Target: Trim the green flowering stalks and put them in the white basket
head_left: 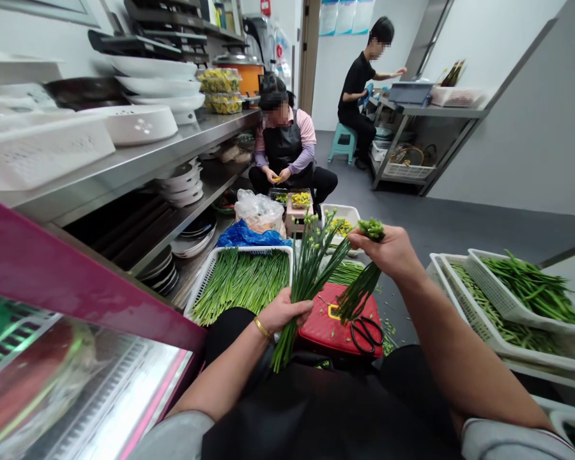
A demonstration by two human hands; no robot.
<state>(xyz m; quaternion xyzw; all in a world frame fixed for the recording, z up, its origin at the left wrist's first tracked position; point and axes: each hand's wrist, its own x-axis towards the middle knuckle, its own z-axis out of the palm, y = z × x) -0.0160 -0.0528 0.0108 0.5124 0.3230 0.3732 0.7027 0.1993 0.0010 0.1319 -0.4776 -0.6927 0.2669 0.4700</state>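
Observation:
My left hand (pixel 287 312) is closed around a loose bunch of flowering chives (pixel 311 262), their budded tips fanned upward and the stem ends hanging below my fist. In my right hand (pixel 397 250) is a second, tighter bunch of chives (pixel 361 291), gripped near one end and sloping down to the left. Its far end hangs over a red box (pixel 311 329) with a yellow clasp between my knees. Black-handled scissors (pixel 367 335) lie on the box. To the left, a white basket (pixel 206 271) holds many cut chive stems (pixel 249 281).
A steel shelf (pixel 186 140) with stacked white dishes runs along the left. White baskets (pixel 479 275) of green beans and peppers stand at right. A seated person (pixel 287 137) handles yellow flowers ahead; another person (pixel 357 89) sits by a rack (pixel 431 114). Green scraps litter the floor.

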